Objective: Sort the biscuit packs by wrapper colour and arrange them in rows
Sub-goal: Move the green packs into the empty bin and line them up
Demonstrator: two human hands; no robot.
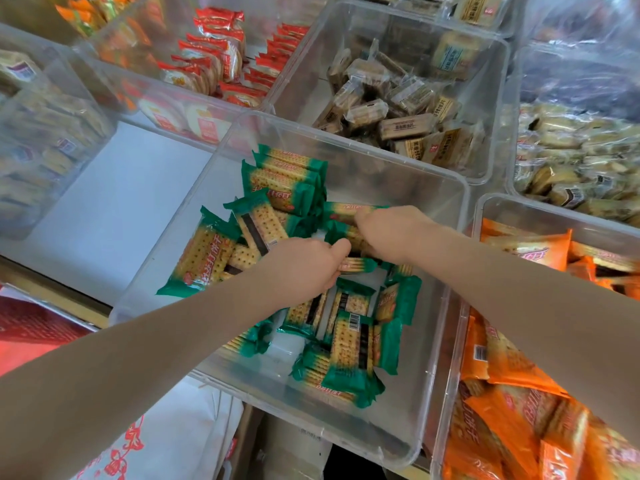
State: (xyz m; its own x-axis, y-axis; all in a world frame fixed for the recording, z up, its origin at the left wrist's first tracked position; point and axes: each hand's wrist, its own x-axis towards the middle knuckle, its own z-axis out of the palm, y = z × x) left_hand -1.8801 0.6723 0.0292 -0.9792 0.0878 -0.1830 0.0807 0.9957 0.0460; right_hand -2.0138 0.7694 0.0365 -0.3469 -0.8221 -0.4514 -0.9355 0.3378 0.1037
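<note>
both hands work inside the clear bin (446, 216) that holds only green-wrapped biscuit packs. the left hand (304, 268) has its fingers curled around a green pack (356, 265) lying flat near the bin's middle, thumb on top. the right hand (391, 230) is curled over another green pack (343, 211) just behind it, pinching its long edge; how many packs sit under that palm i cannot tell.

the step in hand looks like gathering loose packs into a row. to do it well, i would square each pack against the standing row (287, 178) at the far left of the bin, keep every printed face turned the same way, and lift rather than drag, since the crimped ends snag on neighbours. several packs lie face down with barcodes up, so they want flipping first.

counts, as far as they show: 1 bin of green packs, with roughly 4 packs already stood in the far row and about 12 more lying loose. 1 orange bin (491, 209) sits to the right, 1 bin of red packs (214, 57) beyond, and 1 bin of brown packs (398, 109) behind. most of the row work is not yet done.
</note>
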